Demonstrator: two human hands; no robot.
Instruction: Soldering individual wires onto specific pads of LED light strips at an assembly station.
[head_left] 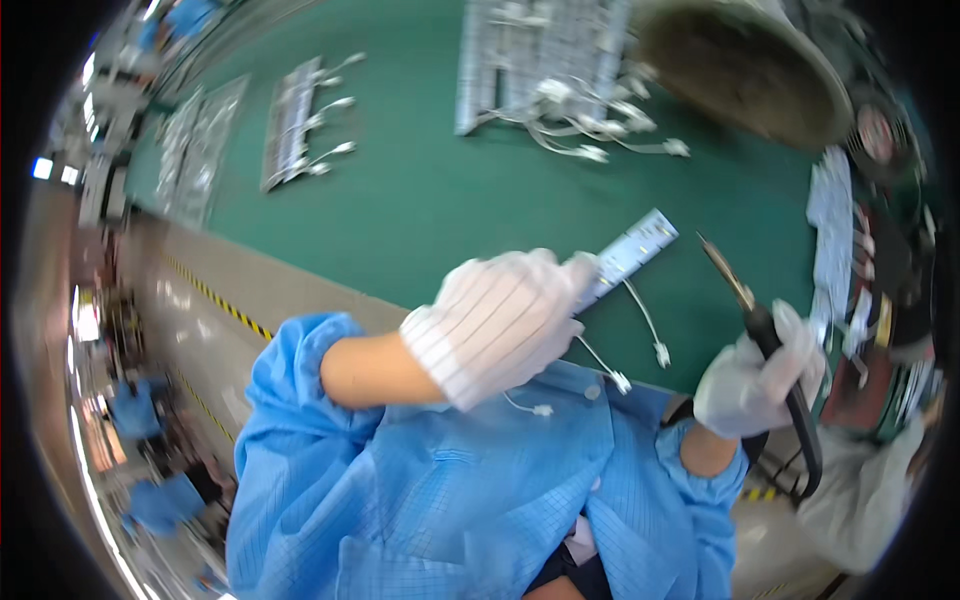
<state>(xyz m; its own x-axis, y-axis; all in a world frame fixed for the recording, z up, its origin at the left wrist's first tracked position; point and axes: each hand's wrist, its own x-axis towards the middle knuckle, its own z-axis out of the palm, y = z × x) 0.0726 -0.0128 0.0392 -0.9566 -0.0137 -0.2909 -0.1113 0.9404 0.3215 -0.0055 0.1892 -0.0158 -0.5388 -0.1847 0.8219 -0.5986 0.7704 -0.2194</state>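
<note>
My left hand, in a white striped glove, is closed on a white LED strip board that slants up to the right over the green table. Short white wires with a plug hang from the board's lower side, and part of the board is hidden under my fingers. In my gloved right hand is a soldering iron, gripped by its black handle. Its thin metal tip points up and left, close to the board's far end but apart from it.
Stacked LED boards with white plugged wires lie at the back, and a smaller group sits at the left. Clear plastic bags rest farther left. A large round duct hood overhangs the back right, beside more white strips.
</note>
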